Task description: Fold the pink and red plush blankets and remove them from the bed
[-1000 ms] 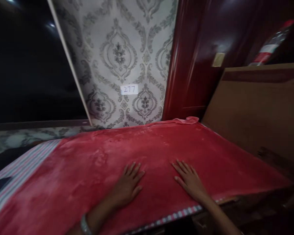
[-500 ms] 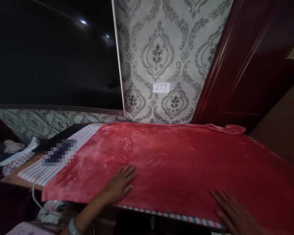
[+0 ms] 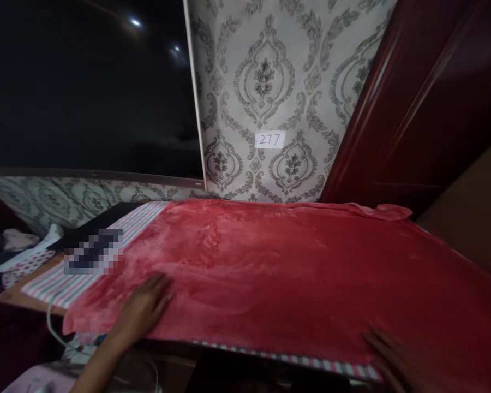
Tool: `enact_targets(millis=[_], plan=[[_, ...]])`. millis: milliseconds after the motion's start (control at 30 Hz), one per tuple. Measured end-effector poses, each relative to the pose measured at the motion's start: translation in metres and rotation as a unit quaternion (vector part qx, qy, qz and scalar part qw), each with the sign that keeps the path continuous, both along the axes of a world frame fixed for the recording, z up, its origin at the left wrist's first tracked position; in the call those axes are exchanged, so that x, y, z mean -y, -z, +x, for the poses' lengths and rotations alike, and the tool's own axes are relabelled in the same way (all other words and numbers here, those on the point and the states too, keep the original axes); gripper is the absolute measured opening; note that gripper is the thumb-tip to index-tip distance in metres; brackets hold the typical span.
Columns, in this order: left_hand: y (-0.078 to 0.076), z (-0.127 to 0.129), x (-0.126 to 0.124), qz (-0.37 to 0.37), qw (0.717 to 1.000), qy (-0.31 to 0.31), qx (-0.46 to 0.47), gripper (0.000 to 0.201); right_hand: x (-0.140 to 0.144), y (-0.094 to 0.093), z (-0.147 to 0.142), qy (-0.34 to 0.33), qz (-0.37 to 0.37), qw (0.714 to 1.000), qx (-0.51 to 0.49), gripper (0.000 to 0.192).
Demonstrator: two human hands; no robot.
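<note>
**Both palms flat on a plush red blanket spread across the work surface**

My left hand (image 3: 145, 308) lies open, fingers together and stretched forward, pressed palm-down on the near left corner of the soft, red fleece blanket (image 3: 278, 273). It grips nothing; it only rests on the pile. My right hand (image 3: 393, 357) sits low at the near right edge of the same cloth, also spread flat as far as I can see, though it is dim and partly cut off by the frame.

The blanket covers most of the surface, reaching from the patterned grey wallpaper (image 3: 265, 87) at the back to the front edge, where a pink-and-white striped cloth (image 3: 65, 281) shows beneath it and to its left. I judge the fleece light, limp and a little slippery over the striped layer, likely to bunch if pushed hard; the corners and the loose far hem, rumpled at the right near the dark red wooden door (image 3: 417, 109), look like the best places to pinch it.

A small white label reading 277 (image 3: 270, 140) hangs on the wall.
</note>
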State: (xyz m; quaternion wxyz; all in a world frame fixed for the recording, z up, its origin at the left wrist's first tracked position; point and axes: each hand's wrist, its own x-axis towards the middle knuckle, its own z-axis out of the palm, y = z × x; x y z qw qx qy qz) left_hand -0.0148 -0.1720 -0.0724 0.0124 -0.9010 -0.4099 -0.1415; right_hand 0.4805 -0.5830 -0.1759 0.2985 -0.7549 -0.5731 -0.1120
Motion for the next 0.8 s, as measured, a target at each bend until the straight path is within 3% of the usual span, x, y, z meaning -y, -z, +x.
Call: enact_targets(millis=[100, 200, 367, 533, 633, 800], plan=[[0.003, 0.016, 0.024, 0.017, 0.990, 0.132, 0.055, 0.042, 0.003, -0.005, -0.002, 0.020, 0.004, 1.000, 0.021, 0.043], [0.008, 0.035, 0.046, 0.067, 0.974, 0.203, 0.073, 0.044, -0.003, -0.020, -0.009, 0.038, 0.001, 0.999, 0.035, 0.046], [0.012, 0.062, 0.063, 0.133, 0.953, 0.259, 0.083, 0.054, -0.027, -0.039, -0.021, 0.076, 0.009, 0.995, 0.063, 0.056], [0.016, 0.078, 0.069, 0.199, 0.935, 0.280, 0.091, 0.044, -0.036, -0.045, -0.021, 0.085, 0.027, 0.995, 0.033, 0.049], [0.017, 0.078, 0.070, 0.200, 0.932, 0.288, 0.093, 0.047, -0.034, -0.050, -0.020, 0.082, 0.041, 0.996, 0.005, 0.043], [0.007, 0.066, 0.073, 0.167, 0.932, 0.314, 0.070, 0.062, -0.030, -0.051, -0.024, 0.067, 0.042, 0.996, -0.027, 0.040]])
